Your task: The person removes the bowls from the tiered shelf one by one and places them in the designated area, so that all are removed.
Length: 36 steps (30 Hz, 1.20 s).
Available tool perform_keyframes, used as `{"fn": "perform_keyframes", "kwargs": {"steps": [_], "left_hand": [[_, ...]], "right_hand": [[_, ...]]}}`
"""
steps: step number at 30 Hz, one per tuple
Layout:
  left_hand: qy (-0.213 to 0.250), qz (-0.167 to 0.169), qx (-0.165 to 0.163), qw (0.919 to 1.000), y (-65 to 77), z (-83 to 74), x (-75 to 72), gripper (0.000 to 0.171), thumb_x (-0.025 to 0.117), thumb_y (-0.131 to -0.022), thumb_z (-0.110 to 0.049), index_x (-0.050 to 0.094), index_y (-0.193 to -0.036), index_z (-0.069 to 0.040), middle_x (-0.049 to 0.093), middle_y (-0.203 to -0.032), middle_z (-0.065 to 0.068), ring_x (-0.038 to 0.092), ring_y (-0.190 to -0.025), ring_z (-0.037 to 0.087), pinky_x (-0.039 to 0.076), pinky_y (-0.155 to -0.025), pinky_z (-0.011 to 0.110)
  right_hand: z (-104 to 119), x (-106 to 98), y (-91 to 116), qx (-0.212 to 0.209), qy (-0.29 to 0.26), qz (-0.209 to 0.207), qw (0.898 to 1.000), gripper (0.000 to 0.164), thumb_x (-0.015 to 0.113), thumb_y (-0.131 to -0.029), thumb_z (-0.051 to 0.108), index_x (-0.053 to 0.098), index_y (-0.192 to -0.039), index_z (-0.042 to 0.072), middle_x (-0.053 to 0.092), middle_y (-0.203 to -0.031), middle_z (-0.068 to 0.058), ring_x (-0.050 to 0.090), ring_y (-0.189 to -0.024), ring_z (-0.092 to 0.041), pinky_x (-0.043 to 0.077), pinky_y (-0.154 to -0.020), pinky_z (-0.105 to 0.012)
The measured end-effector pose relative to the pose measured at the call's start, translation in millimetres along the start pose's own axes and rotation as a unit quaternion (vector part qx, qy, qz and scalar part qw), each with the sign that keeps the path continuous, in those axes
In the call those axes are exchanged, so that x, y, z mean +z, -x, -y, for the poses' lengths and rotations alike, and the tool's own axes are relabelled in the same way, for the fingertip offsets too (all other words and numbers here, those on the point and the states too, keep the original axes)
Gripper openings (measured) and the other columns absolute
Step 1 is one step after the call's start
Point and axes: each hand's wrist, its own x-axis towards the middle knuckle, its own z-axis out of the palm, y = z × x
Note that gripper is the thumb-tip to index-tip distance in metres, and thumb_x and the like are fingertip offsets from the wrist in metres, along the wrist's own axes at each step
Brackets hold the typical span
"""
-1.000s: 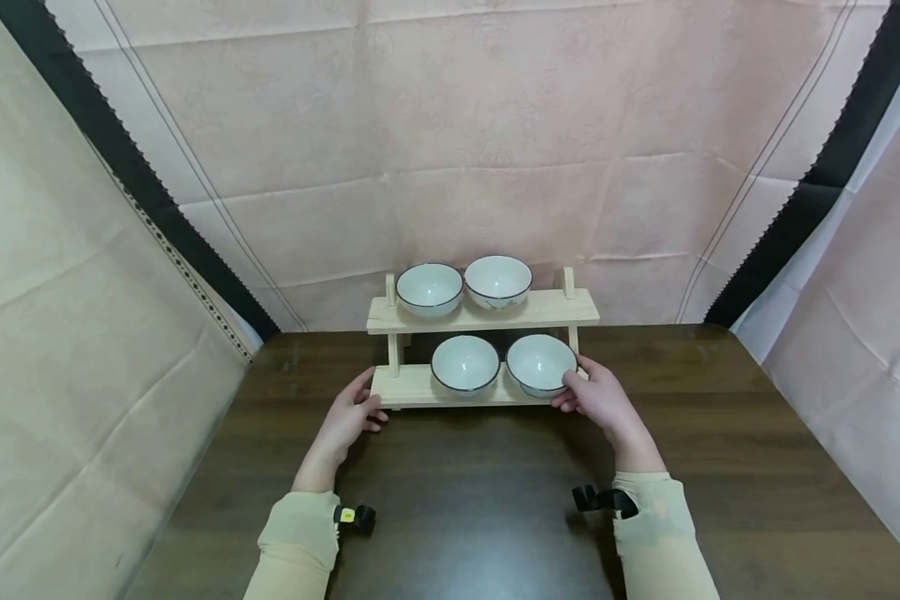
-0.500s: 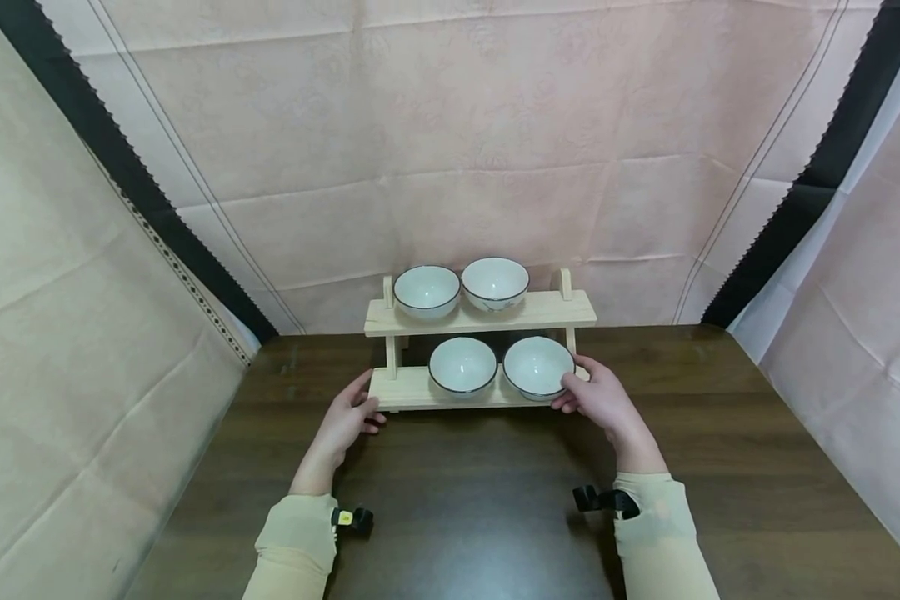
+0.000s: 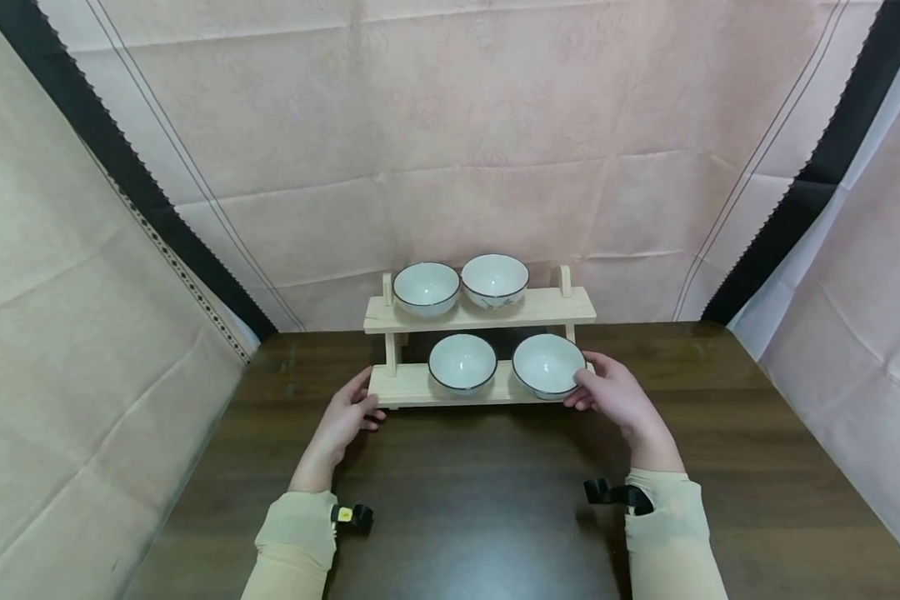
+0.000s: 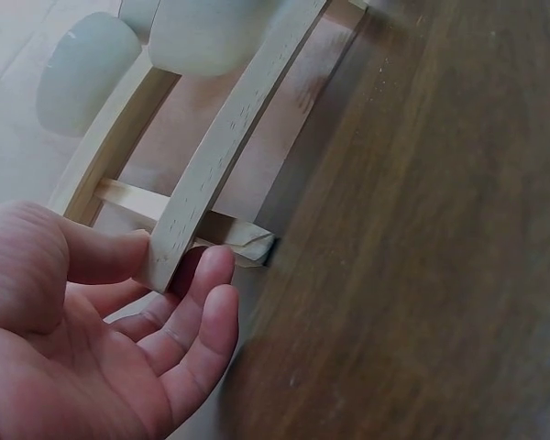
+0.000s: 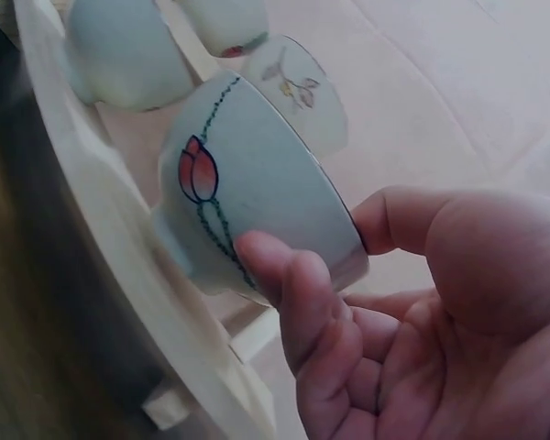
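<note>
A two-tier wooden rack (image 3: 487, 310) stands at the back of the table. My left hand (image 3: 350, 414) grips the left end of its lower shelf (image 4: 222, 151), thumb above and fingers below. At the right of that shelf, my right hand (image 3: 613, 390) pinches a white bowl (image 3: 549, 365) by its rim and side. In the right wrist view this bowl (image 5: 257, 174) shows a red tulip pattern, with fingertips on its wall. Another bowl (image 3: 462, 363) sits beside it on the lower shelf, a small gap between them. Two more bowls, left (image 3: 426, 288) and right (image 3: 495, 280), sit on the upper shelf.
The dark wooden table (image 3: 465, 500) stretches in front of the rack. Pale cloth (image 3: 480, 150) hangs behind it and at both sides. A wooden peg (image 3: 565, 281) sticks up at the upper shelf's right end.
My right hand has moved the lower right bowl a little to the right, so a gap now shows beside its neighbour. My left hand keeps its grip on the rack.
</note>
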Motion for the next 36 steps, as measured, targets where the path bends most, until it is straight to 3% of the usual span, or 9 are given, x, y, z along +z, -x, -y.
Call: {"fn": "perform_keyframes", "kwargs": {"steps": [10,16,24,36], "left_hand": [[0.001,0.005,0.001,1.0000,-1.8,0.1,-0.1,0.065,0.053,-0.111,-0.007,0.028,-0.171,-0.012,0.060,-0.130,0.024,0.071,-0.091,0.025,0.059,-0.074,0.032],[0.003,0.006,0.006,1.0000,-1.6,-1.3,-0.9,0.065,0.053,-0.111,-0.008,0.028,-0.171,-0.012,0.060,-0.131,0.024,0.072,-0.094,0.027,0.059,-0.076,0.033],[0.007,0.004,0.001,1.0000,0.4,2.8,-1.1,0.064,0.053,-0.111,-0.008,0.029,-0.170,-0.010,0.061,-0.128,0.023,0.072,-0.096,0.030,0.060,-0.078,0.036],[0.007,0.012,0.010,0.9998,3.7,2.2,-0.8,0.064,0.054,-0.111,-0.008,0.028,-0.170,-0.008,0.061,-0.127,0.024,0.072,-0.097,0.030,0.060,-0.078,0.037]], "right_hand": [[5,-25,17,-0.013,0.030,0.059,0.998,0.061,0.053,-0.108,0.013,0.032,-0.161,-0.008,0.074,-0.085,-0.012,0.070,-0.076,-0.025,0.058,-0.069,-0.033],[10,-24,21,-0.052,0.053,0.115,0.991,0.060,0.056,-0.107,0.011,0.036,-0.160,-0.006,0.073,-0.083,-0.017,0.068,-0.071,-0.026,0.056,-0.065,-0.032],[11,2,22,-0.080,0.082,0.202,0.973,0.057,0.060,-0.105,0.011,0.043,-0.156,-0.007,0.072,-0.081,-0.017,0.071,-0.073,-0.032,0.057,-0.064,-0.033],[6,53,11,-0.075,0.060,0.267,0.959,0.053,0.057,-0.102,0.006,0.048,-0.153,-0.004,0.074,-0.084,-0.017,0.071,-0.071,-0.025,0.057,-0.064,-0.032]]}}
